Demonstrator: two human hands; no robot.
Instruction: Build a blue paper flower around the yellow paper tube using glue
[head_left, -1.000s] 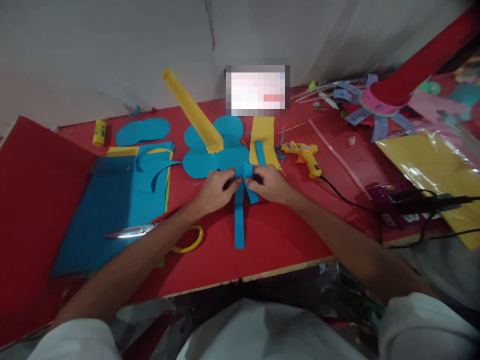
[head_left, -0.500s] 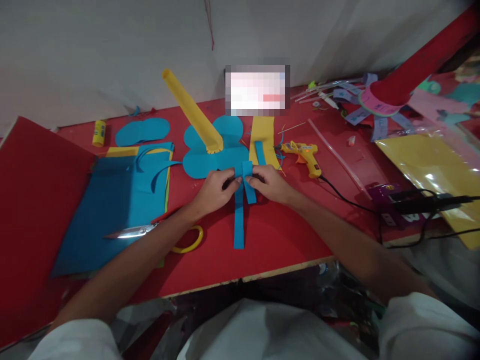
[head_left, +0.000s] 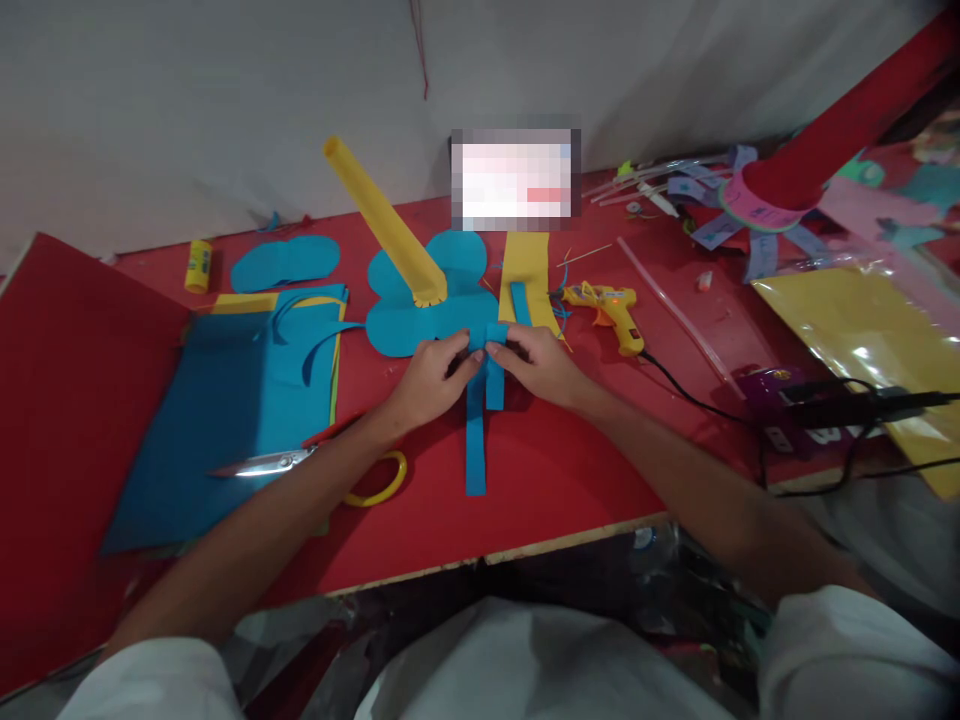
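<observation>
Scissors (head_left: 271, 462) lay beneath the left forearm (head_left: 330, 470) on the red bench (head_left: 570, 460). Farther in, the left hand (head_left: 441, 378) pinched a long blue strip (head_left: 475, 445), the right hand (head_left: 541, 362) a shorter blue strip (head_left: 495, 388) beside it. Just beyond lay a lobed blue shape (head_left: 397, 327) bearing a yellow tube (head_left: 390, 232), with a yellow glue gun (head_left: 611, 305) to the right.

Two held blue strips (head_left: 476, 440), one yellow cone (head_left: 386, 228), one glue gun (head_left: 613, 309)
</observation>
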